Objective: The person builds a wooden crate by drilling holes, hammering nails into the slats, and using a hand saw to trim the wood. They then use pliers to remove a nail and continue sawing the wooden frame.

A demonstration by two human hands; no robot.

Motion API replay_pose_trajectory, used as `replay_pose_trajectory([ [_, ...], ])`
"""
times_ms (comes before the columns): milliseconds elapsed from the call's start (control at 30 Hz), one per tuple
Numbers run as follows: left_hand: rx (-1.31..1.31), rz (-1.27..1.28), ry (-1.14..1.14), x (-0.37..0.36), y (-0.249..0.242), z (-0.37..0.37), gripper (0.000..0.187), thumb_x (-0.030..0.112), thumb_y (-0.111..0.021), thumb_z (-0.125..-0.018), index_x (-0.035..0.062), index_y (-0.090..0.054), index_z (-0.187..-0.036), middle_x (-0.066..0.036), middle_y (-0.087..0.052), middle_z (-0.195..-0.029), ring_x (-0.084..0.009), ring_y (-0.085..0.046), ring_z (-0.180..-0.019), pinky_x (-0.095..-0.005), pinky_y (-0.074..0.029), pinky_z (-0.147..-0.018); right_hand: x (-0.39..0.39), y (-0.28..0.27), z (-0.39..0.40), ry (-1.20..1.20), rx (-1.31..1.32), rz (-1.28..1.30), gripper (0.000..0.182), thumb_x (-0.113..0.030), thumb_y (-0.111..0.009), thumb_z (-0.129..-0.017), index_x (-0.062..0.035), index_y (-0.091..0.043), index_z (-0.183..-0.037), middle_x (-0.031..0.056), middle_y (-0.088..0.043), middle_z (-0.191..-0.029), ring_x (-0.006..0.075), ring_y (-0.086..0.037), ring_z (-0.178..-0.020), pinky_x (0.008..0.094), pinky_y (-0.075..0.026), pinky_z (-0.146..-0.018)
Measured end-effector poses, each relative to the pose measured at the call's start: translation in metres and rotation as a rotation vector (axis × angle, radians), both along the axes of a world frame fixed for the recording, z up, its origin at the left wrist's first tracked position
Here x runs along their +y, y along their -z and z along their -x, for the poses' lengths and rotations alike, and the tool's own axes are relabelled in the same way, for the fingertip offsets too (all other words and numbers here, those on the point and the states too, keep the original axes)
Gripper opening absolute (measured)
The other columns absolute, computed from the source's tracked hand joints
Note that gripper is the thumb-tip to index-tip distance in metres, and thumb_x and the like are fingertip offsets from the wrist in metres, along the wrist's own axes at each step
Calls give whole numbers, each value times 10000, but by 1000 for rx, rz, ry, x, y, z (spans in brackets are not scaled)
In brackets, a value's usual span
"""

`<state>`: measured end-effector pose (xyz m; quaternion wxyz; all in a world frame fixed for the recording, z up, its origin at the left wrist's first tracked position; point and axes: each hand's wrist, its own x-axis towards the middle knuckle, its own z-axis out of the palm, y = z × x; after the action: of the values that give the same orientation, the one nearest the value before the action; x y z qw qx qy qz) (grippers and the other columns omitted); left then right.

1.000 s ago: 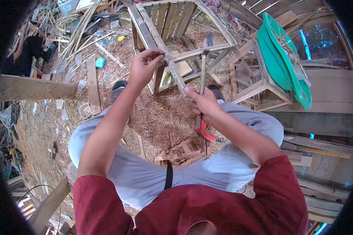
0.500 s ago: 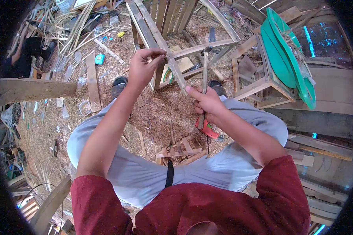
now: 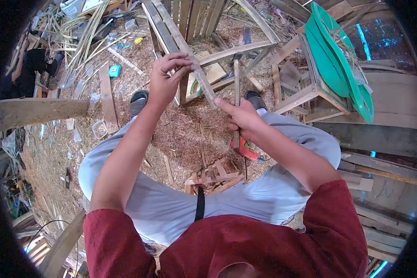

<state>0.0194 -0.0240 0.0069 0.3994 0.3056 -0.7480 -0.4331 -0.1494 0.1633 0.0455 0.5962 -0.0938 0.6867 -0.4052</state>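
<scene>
My left hand (image 3: 170,76) is at the wooden slat (image 3: 188,51) of a slatted wooden frame (image 3: 259,23), its thumb and fingertips brought together at the slat's edge. Whatever they pinch, if anything, is too small to make out. My right hand (image 3: 245,118) is wrapped round the handle of a hammer (image 3: 236,88), which points away from me with its head at the far end. The right thumb rests at the slat's near end. Beneath the right hand, on the floor, lies a red power tool (image 3: 246,150), partly covered by the hand and handle.
A green plastic basin (image 3: 331,65) leans on a small wooden frame (image 3: 296,99) at the right. Wood shavings and scraps cover the floor. A turquoise tape measure (image 3: 114,71) lies at the left, and a small slatted wood piece (image 3: 215,172) between my legs. Another person (image 3: 32,69) is far left.
The fingers of my left hand have lifted and shifted slightly at the slat. The hammer in my right hand has turned, so its head shows narrower. The whole view has moved a little.
</scene>
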Motion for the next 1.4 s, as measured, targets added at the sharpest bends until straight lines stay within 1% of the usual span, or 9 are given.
replay_pose_trajectory([
  [67,-40,106,-45,1,0,0,159,44,-770,-873,99,-800,-1020,-65,-702,-1188,-217,-614,-1152,-360,-454,-1006,0,3,5,-28,-43,-15,424,-412,-837,-872,-85,-574,-936,-50,-422,-734,78,-363,-549,268,-289,-452],
  [167,-54,91,-59,1,6,0,149,84,-792,-859,122,-809,-1003,-83,-658,-1285,-247,-587,-1202,-387,-439,-1027,0,14,13,-83,-116,-46,451,-456,-839,-857,-94,-576,-914,-52,-405,-744,81,-357,-568,269,-287,-462],
  [267,-180,223,-144,5,-3,-1,156,131,-818,-836,156,-818,-991,-91,-652,-1300,-269,-576,-1225,-414,-422,-1050,0,16,15,-112,-89,-50,474,-494,-834,-850,-99,-578,-903,-54,-401,-753,81,-355,-589,273,-288,-473],
  [433,-153,235,-170,2,5,-1,180,158,-832,-820,192,-822,-997,-105,-641,-1327,-297,-569,-1236,-442,-415,-1062,1,13,16,-157,-48,-42,483,-517,-823,-853,-100,-588,-925,-54,-404,-758,81,-356,-607,275,-296,-490],
  [767,-176,207,-180,0,9,1,166,168,-820,-837,189,-822,-1001,-106,-633,-1338,-303,-580,-1229,-440,-430,-1059,1,10,17,-188,-9,-70,635,-572,-809,-839,-50,-624,-1150,10,-547,-920,120,-409,-693,309,-395,-585],
  [867,-124,165,-166,0,10,2,173,181,-838,-809,260,-835,-964,-39,-626,-1321,-273,-508,-1192,-430,-359,-1058,1,12,18,-195,4,-69,636,-574,-813,-834,-51,-632,-1149,13,-557,-925,121,-403,-678,302,-388,-561],
  [967,-104,165,-155,-2,14,2,170,179,-836,-811,258,-835,-962,-38,-625,-1318,-270,-514,-1181,-428,-360,-1054,1,12,20,-202,-24,-51,611,-571,-823,-825,-58,-638,-1100,-1,-539,-893,115,-398,-663,296,-364,-529],
  [1067,-192,221,-160,1,6,0,166,164,-812,-844,194,-819,-1007,-98,-634,-1328,-296,-564,-1240,-435,-429,-1047,2,11,19,-190,-41,-46,591,-565,-830,-820,-63,-635,-1061,-11,-519,-858,110,-397,-654,294,-346,-513],
  [1400,-234,232,-174,3,3,4,137,190,-799,-847,144,-813,-975,-113,-638,-1307,-313,-552,-1249,-449,-394,-1078,1,11,19,-189,-6,-66,557,-547,-833,-826,-75,-640,-1049,-19,-498,-825,111,-393,-642,299,-342,-519],
])
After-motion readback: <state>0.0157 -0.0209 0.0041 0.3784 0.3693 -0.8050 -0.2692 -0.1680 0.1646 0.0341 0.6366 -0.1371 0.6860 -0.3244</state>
